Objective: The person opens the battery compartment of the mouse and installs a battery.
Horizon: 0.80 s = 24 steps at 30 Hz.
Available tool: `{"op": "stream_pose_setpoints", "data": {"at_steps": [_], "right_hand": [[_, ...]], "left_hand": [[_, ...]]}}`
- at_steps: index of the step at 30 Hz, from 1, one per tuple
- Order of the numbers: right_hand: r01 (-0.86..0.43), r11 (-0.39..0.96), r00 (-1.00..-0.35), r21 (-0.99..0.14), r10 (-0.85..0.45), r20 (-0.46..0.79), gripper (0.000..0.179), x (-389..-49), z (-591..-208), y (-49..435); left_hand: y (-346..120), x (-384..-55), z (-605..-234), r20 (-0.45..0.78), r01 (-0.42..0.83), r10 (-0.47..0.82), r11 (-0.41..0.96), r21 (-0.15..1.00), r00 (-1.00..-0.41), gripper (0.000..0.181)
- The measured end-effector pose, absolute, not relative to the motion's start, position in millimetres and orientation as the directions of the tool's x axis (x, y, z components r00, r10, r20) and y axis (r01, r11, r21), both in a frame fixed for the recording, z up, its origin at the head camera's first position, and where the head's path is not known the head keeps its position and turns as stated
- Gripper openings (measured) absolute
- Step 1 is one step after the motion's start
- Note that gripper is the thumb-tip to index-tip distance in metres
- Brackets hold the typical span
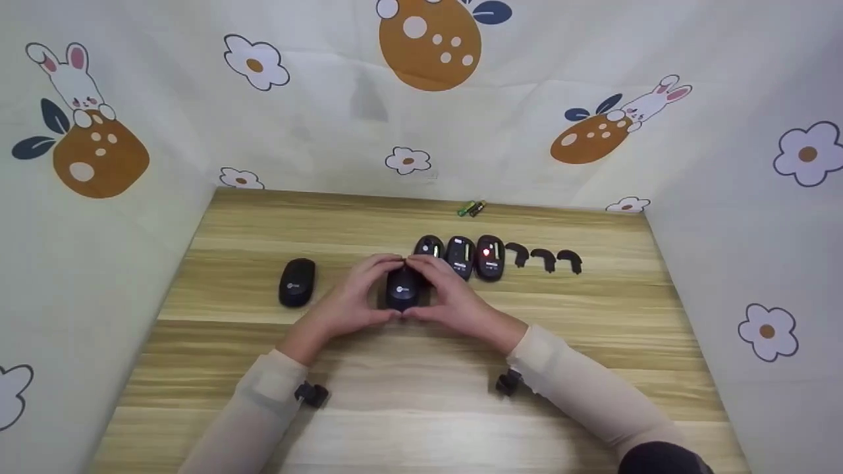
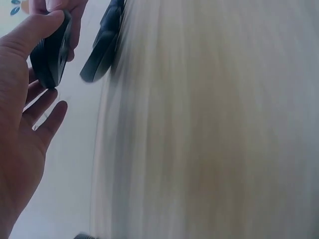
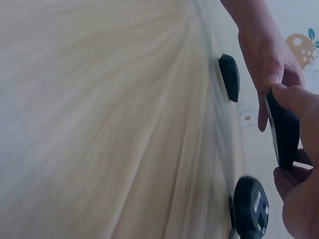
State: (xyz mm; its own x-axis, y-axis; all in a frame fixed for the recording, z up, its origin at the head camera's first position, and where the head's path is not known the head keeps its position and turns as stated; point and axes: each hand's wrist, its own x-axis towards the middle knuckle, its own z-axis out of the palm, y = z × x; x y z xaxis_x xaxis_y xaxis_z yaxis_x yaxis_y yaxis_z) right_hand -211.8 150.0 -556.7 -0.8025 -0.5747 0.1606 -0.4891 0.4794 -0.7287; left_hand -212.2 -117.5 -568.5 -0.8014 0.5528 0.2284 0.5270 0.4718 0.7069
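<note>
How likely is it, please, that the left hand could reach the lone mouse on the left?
Probably yes: bare tabletop lies between the left hand and the lone mouse, though that hand holds another mouse.

The left hand (image 1: 355, 289) and the right hand (image 1: 458, 293) fill the middle of the table (image 1: 395, 382), around the held mouse (image 1: 402, 289). A small gap lies between the left hand and the lone mouse (image 1: 297, 282). The three upturned mice (image 1: 458, 257) and three black pieces (image 1: 546, 257) make a row in the way on the right half. A hand could pass behind them, before the batteries (image 1: 469, 208) near the far edge, or go past the last piece, where there's wide room to the right edge.
</note>
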Motion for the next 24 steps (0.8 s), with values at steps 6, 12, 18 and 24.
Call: {"op": "stream_pose_setpoints", "data": {"at_steps": [6,12,18,24], "right_hand": [[-0.474,0.455,-0.807,-0.754,-0.567,0.165,0.092,-211.2,-557.9,169.1],[-0.469,0.427,-0.810,-0.773,-0.557,0.184,0.092,-208.5,-555.2,184.6],[-0.478,0.420,-0.809,-0.771,-0.552,0.201,0.091,-206.5,-553.3,197.3],[-0.458,0.392,-0.820,-0.798,-0.532,0.209,0.089,-201.2,-551.6,207.7]], "left_hand": [[-100.8,-212.8,-568.5,0.247,0.550,0.571,0.451,0.703,-0.783,0.087],[-86.7,-212.9,-565.9,0.255,0.563,0.579,0.446,0.695,-0.774,0.086],[-73.8,-212.3,-565.3,0.293,0.582,0.580,0.408,0.704,-0.760,0.084],[-62.4,-210.8,-565.4,0.317,0.574,0.575,0.344,0.743,-0.755,0.077]]}}
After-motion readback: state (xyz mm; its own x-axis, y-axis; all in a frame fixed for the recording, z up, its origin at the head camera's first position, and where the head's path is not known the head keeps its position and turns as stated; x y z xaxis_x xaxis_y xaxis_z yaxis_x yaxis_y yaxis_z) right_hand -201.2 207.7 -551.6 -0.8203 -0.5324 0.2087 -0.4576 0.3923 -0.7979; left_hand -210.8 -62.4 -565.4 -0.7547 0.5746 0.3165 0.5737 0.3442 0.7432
